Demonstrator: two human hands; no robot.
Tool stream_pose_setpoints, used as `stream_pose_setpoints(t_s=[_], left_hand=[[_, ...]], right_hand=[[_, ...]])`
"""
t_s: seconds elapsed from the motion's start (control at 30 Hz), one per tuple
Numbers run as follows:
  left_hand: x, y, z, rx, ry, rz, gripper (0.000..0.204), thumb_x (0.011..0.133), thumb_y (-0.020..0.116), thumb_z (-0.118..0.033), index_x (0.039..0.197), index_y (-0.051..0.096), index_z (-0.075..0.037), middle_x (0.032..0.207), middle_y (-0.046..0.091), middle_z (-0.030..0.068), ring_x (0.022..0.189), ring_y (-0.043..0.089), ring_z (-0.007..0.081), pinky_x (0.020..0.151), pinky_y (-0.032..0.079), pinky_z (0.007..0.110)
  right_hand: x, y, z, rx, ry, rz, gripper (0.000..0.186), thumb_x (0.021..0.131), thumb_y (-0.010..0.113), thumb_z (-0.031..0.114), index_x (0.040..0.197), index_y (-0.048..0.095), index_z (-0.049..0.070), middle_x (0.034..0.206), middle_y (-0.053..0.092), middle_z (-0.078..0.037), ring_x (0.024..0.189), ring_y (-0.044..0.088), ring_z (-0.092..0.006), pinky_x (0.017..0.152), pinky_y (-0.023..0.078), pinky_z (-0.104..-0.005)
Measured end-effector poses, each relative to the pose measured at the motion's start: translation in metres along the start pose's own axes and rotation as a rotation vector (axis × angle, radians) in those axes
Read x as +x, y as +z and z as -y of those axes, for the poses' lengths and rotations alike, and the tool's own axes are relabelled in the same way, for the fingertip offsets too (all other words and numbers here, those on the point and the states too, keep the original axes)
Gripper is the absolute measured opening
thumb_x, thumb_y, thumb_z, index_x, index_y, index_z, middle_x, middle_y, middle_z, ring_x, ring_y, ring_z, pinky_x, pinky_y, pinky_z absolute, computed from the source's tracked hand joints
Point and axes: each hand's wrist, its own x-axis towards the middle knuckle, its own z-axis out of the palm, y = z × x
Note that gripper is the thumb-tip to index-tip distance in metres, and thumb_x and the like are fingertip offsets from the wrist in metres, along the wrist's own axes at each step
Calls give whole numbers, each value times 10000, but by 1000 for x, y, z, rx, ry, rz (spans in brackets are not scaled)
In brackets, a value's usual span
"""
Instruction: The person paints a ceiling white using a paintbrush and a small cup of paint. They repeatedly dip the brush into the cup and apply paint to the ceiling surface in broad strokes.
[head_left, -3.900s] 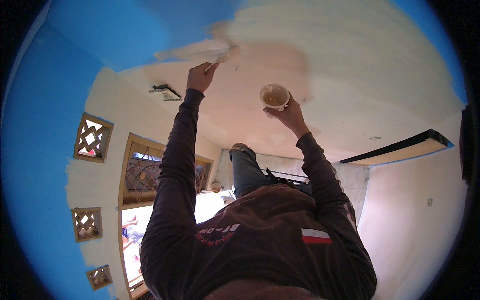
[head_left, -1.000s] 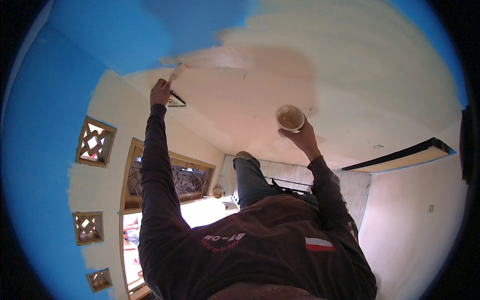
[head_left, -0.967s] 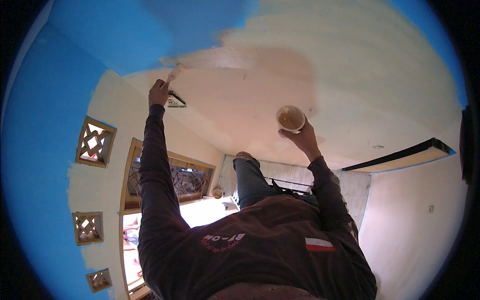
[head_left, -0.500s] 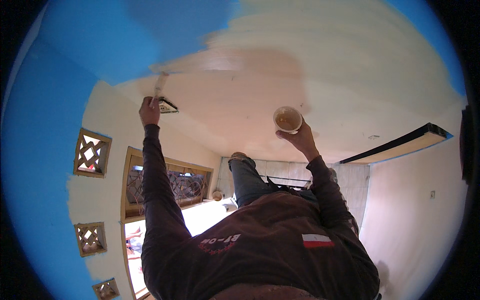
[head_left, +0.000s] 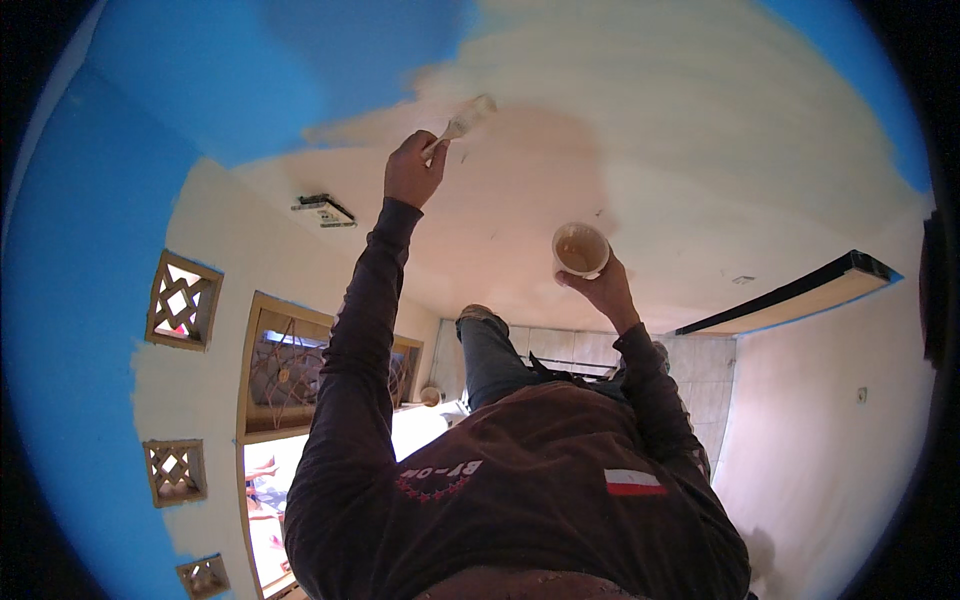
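My left hand [head_left: 413,172] is closed round the handle of a paintbrush [head_left: 470,118]. The pale bristles lie against the wall [head_left: 530,160], within the cream-coloured paint just right of the blue area [head_left: 380,60]. Lower down and to the right, my right hand [head_left: 603,293] grips a translucent plastic cup [head_left: 581,250] tilted so that its mouth faces me. Some pale brownish liquid shows at the bottom of the cup. Between the two hands is a stretch of cream wall.
A black-edged shelf [head_left: 800,295] juts out at right. On the left are a fitting with a dark surround [head_left: 325,210], several patterned vent blocks [head_left: 185,300], a grilled window [head_left: 285,375] and a bright doorway [head_left: 270,490]. A small round container [head_left: 430,395] stands near my leg.
My left hand has swept the paintbrush up and to the right, away from the dark-framed fitting. The right hand and cup have shifted only slightly.
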Motion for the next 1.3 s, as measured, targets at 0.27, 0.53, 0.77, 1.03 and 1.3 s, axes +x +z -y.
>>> stream_pose_setpoints(t_s=[0.27, 0.53, 0.77, 1.03, 1.3], left_hand=[[6, -27, 51, 146, 23, -64, 222, 916, 701, -275, 931, 652, -59, 866, 698, 154, 777, 689, 370, 659, 548, 440], [6, -103, 157, 279, -125, -23, 248, 915, 709, -308, 935, 669, -64, 869, 713, 145, 782, 697, 361, 680, 555, 436], [7, -156, 239, 397, -166, -27, 254, 923, 695, -319, 965, 670, -70, 902, 721, 151, 831, 699, 382, 709, 558, 460], [3, -187, 279, 552, -279, -54, 271, 932, 671, -362, 983, 662, -96, 937, 718, 154, 863, 691, 391, 728, 549, 481], [-34, -182, 240, 442, -265, -143, 240, 939, 679, -314, 965, 663, -76, 862, 709, 141, 776, 710, 319, 675, 541, 423]], right_hand=[[2, -4, -2, 27, -20, -31, 803, 688, 929, 302, 1331, 544, 12, 1228, 689, -139, 1152, 664, -263, 961, 538, -393], [-4, 2, -5, 41, 68, -10, 789, 688, 928, 268, 1334, 548, 23, 1229, 687, -125, 1137, 666, -236, 958, 538, -386], [-4, 8, -18, -11, 86, 2, 784, 684, 926, 258, 1331, 543, 36, 1239, 679, -123, 1141, 664, -244, 961, 532, -378], [-5, 6, -16, 1, 78, 12, 769, 695, 923, 256, 1330, 547, 39, 1240, 680, -116, 1141, 662, -229, 963, 531, -380], [-9, 4, -15, 51, 66, -9, 751, 698, 924, 272, 1318, 568, 43, 1224, 689, -114, 1141, 662, -235, 959, 532, -389]])
